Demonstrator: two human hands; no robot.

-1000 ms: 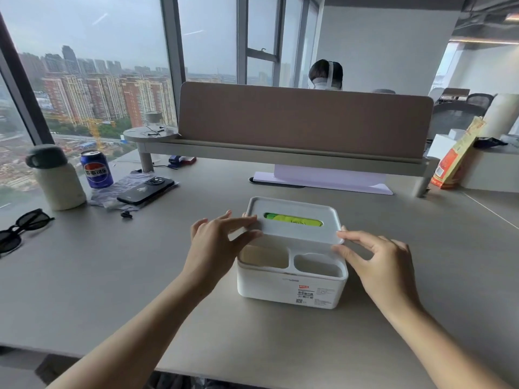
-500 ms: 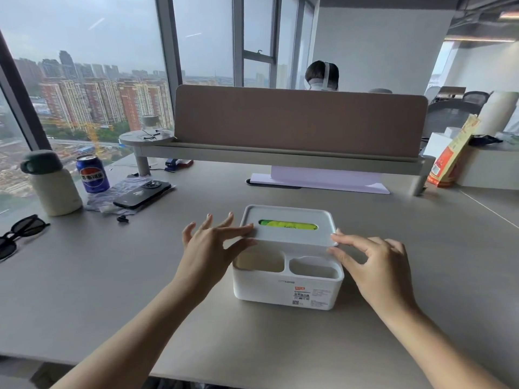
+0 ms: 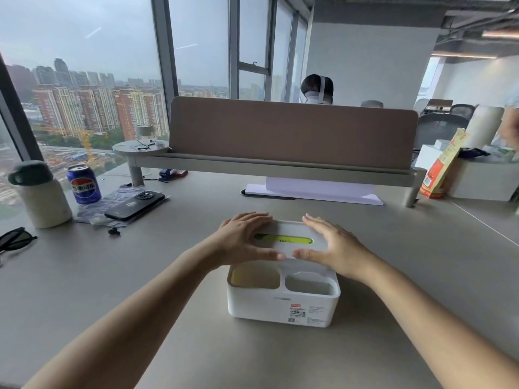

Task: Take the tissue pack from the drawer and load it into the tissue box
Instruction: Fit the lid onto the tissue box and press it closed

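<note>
A white tissue box (image 3: 282,303) stands on the grey desk in front of me, with two open compartments along its near side. Its white lid (image 3: 289,230) lies on top, and the green tissue pack (image 3: 283,239) shows through the lid's slot. My left hand (image 3: 244,238) lies flat on the lid's left part, fingers spread, thumb along the near edge. My right hand (image 3: 332,245) presses flat on the lid's right part, thumb meeting the left thumb. Neither hand grips anything.
To the left stand a cream flask (image 3: 40,193), a blue soda can (image 3: 83,184), a black phone (image 3: 134,205) on crumpled plastic, an earbud (image 3: 113,231) and sunglasses (image 3: 14,240). A brown divider (image 3: 292,133) with a shelf runs behind; a person sits beyond it. An orange packet (image 3: 441,167) leans at right.
Both hands have moved from the lid's side edges up onto its top and now lie flat over it. The lid sits lower on the box.
</note>
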